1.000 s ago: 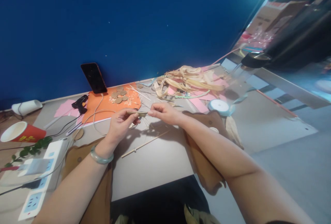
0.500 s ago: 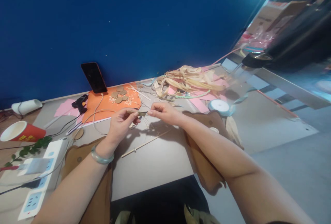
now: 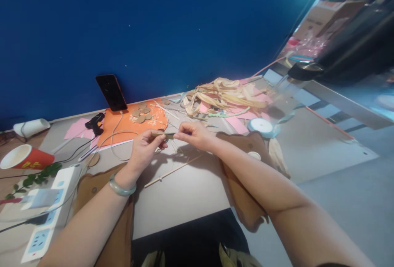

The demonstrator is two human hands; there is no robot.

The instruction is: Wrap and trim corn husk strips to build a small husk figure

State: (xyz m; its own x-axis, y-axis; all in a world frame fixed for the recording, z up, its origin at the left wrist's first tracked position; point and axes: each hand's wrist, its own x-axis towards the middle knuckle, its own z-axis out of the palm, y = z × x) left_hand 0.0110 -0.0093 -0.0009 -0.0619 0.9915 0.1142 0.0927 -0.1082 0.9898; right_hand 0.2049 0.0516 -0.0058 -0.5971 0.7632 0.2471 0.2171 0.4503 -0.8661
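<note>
Over the middle of the table, my left hand (image 3: 146, 146) and my right hand (image 3: 193, 135) pinch a small flat olive-brown strip (image 3: 169, 135) between them. The left fingers and thumb close on its left end, the right fingertips on its right end. What the strip is made of, I cannot make out. A thin wooden stick (image 3: 172, 171) lies on the table just below the hands. Behind the hands, several round brown discs (image 3: 142, 117) and pale shreds rest on an orange sheet (image 3: 117, 129).
A heap of dry husk strips (image 3: 224, 96) lies at the back. To its right are a ribbon spool (image 3: 261, 127) and a clear bottle with a dark lid (image 3: 304, 71). Leftward stand a phone (image 3: 111, 93), a glue gun (image 3: 95, 123), a red cup (image 3: 27, 157) and a power strip (image 3: 51, 213).
My right fingers have shifted slightly left along the strip, closer to my left hand. The strip appears turned a little, showing a narrower side. The rest stays in place.
</note>
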